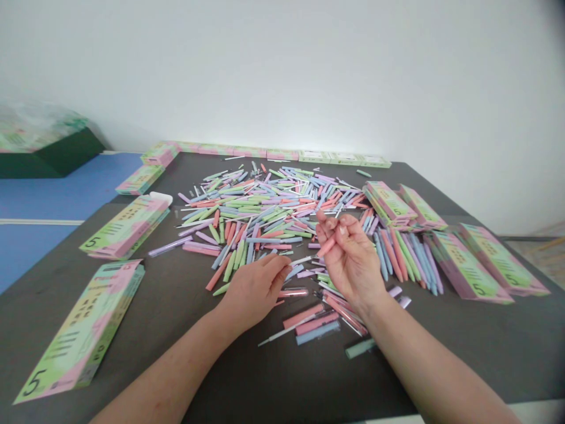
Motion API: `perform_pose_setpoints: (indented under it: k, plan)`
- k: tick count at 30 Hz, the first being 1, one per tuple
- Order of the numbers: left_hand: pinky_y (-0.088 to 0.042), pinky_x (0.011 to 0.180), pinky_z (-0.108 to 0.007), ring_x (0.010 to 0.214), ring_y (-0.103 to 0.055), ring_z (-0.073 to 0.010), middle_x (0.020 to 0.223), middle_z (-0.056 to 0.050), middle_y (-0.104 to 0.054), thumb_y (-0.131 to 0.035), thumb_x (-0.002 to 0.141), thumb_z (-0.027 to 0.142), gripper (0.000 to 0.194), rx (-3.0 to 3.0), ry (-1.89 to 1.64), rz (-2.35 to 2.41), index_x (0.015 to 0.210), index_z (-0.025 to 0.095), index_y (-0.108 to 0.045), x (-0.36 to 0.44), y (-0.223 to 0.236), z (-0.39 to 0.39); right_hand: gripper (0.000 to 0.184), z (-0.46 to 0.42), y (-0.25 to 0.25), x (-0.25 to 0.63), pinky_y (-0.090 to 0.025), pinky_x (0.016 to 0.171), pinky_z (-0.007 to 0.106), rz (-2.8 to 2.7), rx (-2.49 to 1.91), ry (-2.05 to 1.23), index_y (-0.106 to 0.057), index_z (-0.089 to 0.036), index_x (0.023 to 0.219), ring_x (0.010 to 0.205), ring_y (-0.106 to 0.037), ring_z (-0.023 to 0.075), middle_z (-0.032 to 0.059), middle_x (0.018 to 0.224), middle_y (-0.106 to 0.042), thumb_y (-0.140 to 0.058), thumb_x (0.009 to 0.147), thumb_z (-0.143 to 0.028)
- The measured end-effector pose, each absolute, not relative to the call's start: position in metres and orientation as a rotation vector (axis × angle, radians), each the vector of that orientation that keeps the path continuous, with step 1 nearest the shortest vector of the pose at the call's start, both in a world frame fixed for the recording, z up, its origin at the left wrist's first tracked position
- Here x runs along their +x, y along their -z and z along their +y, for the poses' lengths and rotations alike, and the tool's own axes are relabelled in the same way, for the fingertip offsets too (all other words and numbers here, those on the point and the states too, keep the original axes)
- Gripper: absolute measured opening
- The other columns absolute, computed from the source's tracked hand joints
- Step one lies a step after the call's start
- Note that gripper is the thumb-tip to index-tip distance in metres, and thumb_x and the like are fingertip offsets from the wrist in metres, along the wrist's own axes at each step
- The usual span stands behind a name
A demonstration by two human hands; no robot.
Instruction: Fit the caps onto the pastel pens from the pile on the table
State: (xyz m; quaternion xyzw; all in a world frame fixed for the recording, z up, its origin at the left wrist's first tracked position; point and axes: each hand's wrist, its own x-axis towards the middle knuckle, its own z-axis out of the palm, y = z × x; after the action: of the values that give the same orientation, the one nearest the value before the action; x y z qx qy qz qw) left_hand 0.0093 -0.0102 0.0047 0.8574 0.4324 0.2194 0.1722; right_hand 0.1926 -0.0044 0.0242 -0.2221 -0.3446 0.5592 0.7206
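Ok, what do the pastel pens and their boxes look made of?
The pens look like smooth plastic, from their even pastel colour and soft sheen. The boxes look like printed card, with flat faces and crisp folded edges; any coating is hard to tell.

Right here on the box (75,335) nearest me, a big black 5 (33,383) stands out on the green end of its face. Over to my left, the next box (123,229) carries another 5 (92,241), same idea. Swinging right, the box (468,265) by the table's edge shows a 5 (480,288) too, and its neighbour (503,259) has one more 5 (512,278). Rows of small print run along those faces, but that's too small for me to read.
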Motion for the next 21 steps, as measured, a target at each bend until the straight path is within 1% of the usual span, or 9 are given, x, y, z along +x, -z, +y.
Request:
perform_pose_setpoints:
  k: [3,5,9,11,13,16,19,21]
  plan:
    - [-0.048,0.072,-0.028,0.086,-0.066,-0.0189,0.096,-0.004,-0.069,-0.037,0.098,0.029,0.025,2.437,-0.642,1.238,0.102,0.019,-0.06,0.009,-0.004,-0.01,0.011,-0.004,-0.022,0.192,-0.035,0.113,0.036,-0.797,-0.511,-1.22,-0.058,-0.025,0.085,0.114,-0.06,0.0146,-0.0013,0.088,-0.066,-0.065,0.083,-0.016]
    - [-0.048,0.072,-0.029,0.085,-0.066,-0.0188,0.096,-0.004,-0.069,-0.037,0.098,0.029,0.025,2.435,-0.66,1.246,0.101,0.019,-0.06,0.008,-0.004,-0.01,0.008,-0.005,-0.021,0.191,-0.038,0.111,0.034,-0.831,-0.544,-1.198,-0.059,-0.025,0.087,0.118,-0.058,0.0152,-0.0002,0.094,-0.068,-0.063,0.085,-0.018]
    - [-0.048,0.073,-0.029,0.085,-0.067,-0.0187,0.097,-0.004,-0.07,-0.038,0.098,0.029,0.024,2.417,-0.672,1.281,0.102,0.019,-0.061,0.008,-0.005,-0.008,0.002,-0.004,-0.017,0.192,-0.048,0.099,0.034,-0.932,-0.617,-1.165,-0.058,-0.025,0.089,0.116,-0.06,0.0167,0.0014,0.101,-0.069,-0.06,0.089,-0.025]
    - [-0.049,0.075,-0.029,0.088,-0.067,-0.019,0.101,-0.004,-0.07,-0.04,0.097,0.028,0.024,2.405,-0.679,1.298,0.103,0.019,-0.061,0.007,-0.005,-0.007,0.005,-0.003,-0.015,0.195,-0.052,0.092,0.035,-1.011,-0.692,-1.136,-0.057,-0.025,0.091,0.109,-0.063,0.0179,0.0023,0.102,-0.069,-0.058,0.09,-0.03]
    - [-0.049,0.075,-0.029,0.09,-0.067,-0.0193,0.102,-0.004,-0.07,-0.04,0.097,0.028,0.023,2.407,-0.678,1.314,0.103,0.019,-0.061,0.005,-0.005,-0.006,0.011,-0.002,-0.012,0.198,-0.053,0.087,0.036,-1.12,-0.795,-1.065,-0.055,-0.025,0.094,0.1,-0.066,0.0181,0.0034,0.102,-0.069,-0.055,0.092,-0.036]
    - [-0.049,0.073,-0.029,0.088,-0.068,-0.0194,0.102,-0.004,-0.071,-0.04,0.097,0.028,0.024,2.435,-0.669,1.338,0.104,0.02,-0.061,0.004,-0.006,-0.006,0.02,-0.002,-0.009,0.203,-0.054,0.076,0.032,-1.307,-0.948,-0.936,-0.054,-0.023,0.096,0.081,-0.067,0.0156,0.0043,0.096,-0.07,-0.051,0.093,-0.043]
    - [-0.05,0.07,-0.028,0.087,-0.068,-0.0193,0.101,-0.004,-0.071,-0.04,0.097,0.029,0.025,2.473,-0.659,1.353,0.105,0.02,-0.062,0.004,-0.006,-0.005,0.023,-0.005,-0.01,0.206,-0.049,0.06,0.026,-1.461,-1.062,-0.871,-0.054,-0.021,0.094,0.063,-0.06,0.0124,0.0019,0.079,-0.068,-0.049,0.093,-0.044]
    - [-0.05,0.071,-0.028,0.088,-0.068,-0.0195,0.102,-0.004,-0.071,-0.04,0.097,0.029,0.025,2.493,-0.651,1.355,0.104,0.02,-0.062,0.004,-0.006,-0.005,0.023,-0.007,-0.011,0.207,-0.044,0.053,0.023,-1.537,-1.118,-0.873,-0.055,-0.021,0.092,0.056,-0.054,0.0111,-0.0014,0.066,-0.061,-0.05,0.093,-0.043]
